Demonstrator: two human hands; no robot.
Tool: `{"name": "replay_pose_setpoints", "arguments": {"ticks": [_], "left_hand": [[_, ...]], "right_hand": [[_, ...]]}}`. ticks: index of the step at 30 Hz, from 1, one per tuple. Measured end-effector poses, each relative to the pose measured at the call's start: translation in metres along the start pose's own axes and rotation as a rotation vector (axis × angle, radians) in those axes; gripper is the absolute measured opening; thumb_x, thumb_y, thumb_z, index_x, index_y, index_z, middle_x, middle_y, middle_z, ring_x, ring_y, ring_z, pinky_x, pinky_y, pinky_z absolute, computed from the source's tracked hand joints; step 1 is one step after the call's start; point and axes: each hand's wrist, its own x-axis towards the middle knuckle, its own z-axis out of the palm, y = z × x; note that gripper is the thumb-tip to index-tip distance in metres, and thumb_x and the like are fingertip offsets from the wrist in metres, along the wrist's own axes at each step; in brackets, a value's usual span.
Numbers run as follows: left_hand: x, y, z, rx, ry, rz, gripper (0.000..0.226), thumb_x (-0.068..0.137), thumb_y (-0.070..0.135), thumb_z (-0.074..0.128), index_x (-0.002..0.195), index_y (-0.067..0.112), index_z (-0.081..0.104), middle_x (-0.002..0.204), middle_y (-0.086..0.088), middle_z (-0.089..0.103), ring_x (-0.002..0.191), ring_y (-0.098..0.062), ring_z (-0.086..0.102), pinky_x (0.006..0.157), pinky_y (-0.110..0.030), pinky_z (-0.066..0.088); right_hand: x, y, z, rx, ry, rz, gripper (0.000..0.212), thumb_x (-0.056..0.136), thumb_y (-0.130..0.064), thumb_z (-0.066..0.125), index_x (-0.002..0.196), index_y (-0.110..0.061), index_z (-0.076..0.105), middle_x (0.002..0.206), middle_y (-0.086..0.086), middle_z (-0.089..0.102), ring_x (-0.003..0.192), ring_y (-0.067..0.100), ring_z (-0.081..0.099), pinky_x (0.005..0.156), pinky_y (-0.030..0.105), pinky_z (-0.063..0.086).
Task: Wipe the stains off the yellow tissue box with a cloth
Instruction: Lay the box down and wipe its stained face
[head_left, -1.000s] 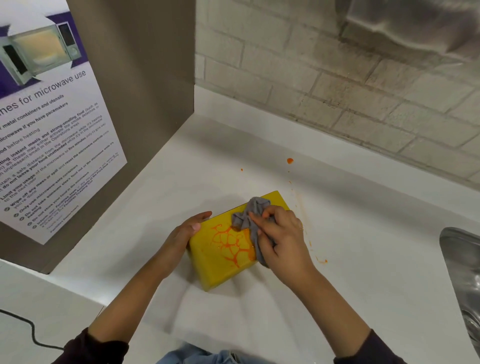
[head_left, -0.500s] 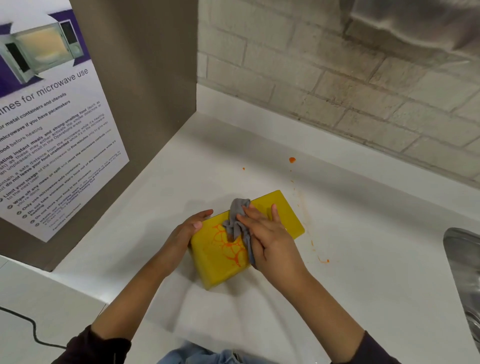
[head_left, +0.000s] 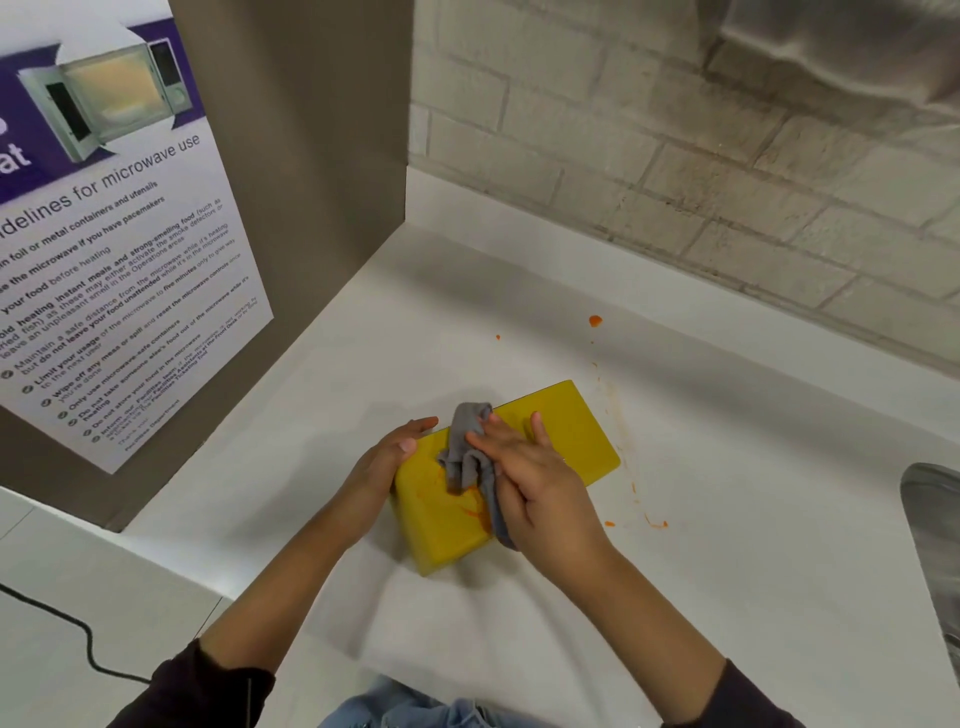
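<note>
The right hand (head_left: 540, 488) pressed a grey cloth (head_left: 467, 457) onto the stained yellow tissue box (head_left: 582, 441); the left hand (head_left: 384, 462) gripped its end. Far left of that hand, a poster (head_left: 104, 249) read "microwave use"

One yellow tissue box (head_left: 558, 441), one grey cloth (head_left: 467, 457), two hands: left (head_left: 382, 462), right (head_left: 540, 483); one microwave poster (head_left: 104, 234), one black cable (head_left: 78, 639).
</note>
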Motion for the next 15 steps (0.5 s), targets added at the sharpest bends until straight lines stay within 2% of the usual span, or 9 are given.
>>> {"name": "replay_pose_setpoints", "arguments": {"ticks": [2, 5, 8, 10, 13, 15], "left_hand": [[0.0, 0.001, 0.0, -0.01, -0.001, -0.001, 0.053, 0.077, 0.042, 0.035, 0.125, 0.025, 0.049, 0.136, -0.013, 0.051, 0.123, -0.03, 0.049, 0.107, -0.053, 0.036], [-0.001, 0.001, -0.001, -0.011, -0.01, 0.009, 0.046, 0.078, 0.044, 0.034, 0.12, 0.032, 0.051, 0.135, -0.009, 0.052, 0.122, -0.027, 0.05, 0.106, -0.051, 0.038], [0.0, 0.0, -0.001, 0.01, -0.021, 0.022, 0.047, 0.079, 0.047, 0.032, 0.12, 0.034, 0.052, 0.135, -0.007, 0.052, 0.123, -0.025, 0.05, 0.107, -0.049, 0.038], [0.001, -0.001, -0.002, 0.011, -0.021, 0.022, 0.048, 0.079, 0.048, 0.032, 0.121, 0.033, 0.052, 0.133, -0.008, 0.054, 0.122, -0.025, 0.05, 0.106, -0.047, 0.039], [0.0, 0.002, -0.001, -0.014, -0.025, 0.026, 0.044, 0.079, 0.046, 0.034, 0.116, 0.034, 0.055, 0.125, -0.003, 0.06, 0.12, -0.022, 0.053, 0.099, -0.034, 0.043], [0.0, 0.003, 0.0, -0.018, -0.03, 0.034, 0.052, 0.076, 0.046, 0.037, 0.122, 0.026, 0.053, 0.128, -0.005, 0.058, 0.122, -0.023, 0.051, 0.101, -0.033, 0.042]], "right_hand": [[-0.004, 0.01, -0.007, -0.004, 0.003, -0.018, 0.034, 0.089, -0.004, 0.046, 0.12, -0.004, 0.061, 0.127, 0.014, 0.06, 0.128, 0.013, 0.043, 0.118, 0.025, 0.005], [-0.002, 0.008, -0.002, 0.009, 0.095, 0.09, 0.042, 0.09, -0.016, 0.035, 0.121, -0.006, 0.06, 0.127, 0.015, 0.06, 0.127, 0.007, 0.04, 0.118, 0.025, 0.001], [0.004, -0.003, 0.011, -0.015, 0.138, 0.156, 0.045, 0.09, -0.019, 0.032, 0.122, -0.004, 0.06, 0.128, 0.017, 0.059, 0.128, 0.019, 0.043, 0.116, 0.034, 0.002], [0.008, -0.01, 0.017, -0.034, 0.099, 0.124, 0.046, 0.089, -0.018, 0.032, 0.124, -0.003, 0.057, 0.131, 0.019, 0.056, 0.13, 0.026, 0.043, 0.115, 0.037, 0.003], [0.005, -0.016, 0.018, -0.03, -0.005, 0.039, 0.043, 0.091, -0.013, 0.037, 0.13, -0.004, 0.052, 0.135, 0.016, 0.053, 0.132, 0.018, 0.036, 0.117, 0.035, 0.004], [0.001, -0.011, 0.01, -0.01, -0.065, -0.019, 0.042, 0.089, -0.005, 0.044, 0.13, -0.003, 0.051, 0.134, 0.014, 0.055, 0.132, 0.015, 0.034, 0.117, 0.029, 0.001]]}}
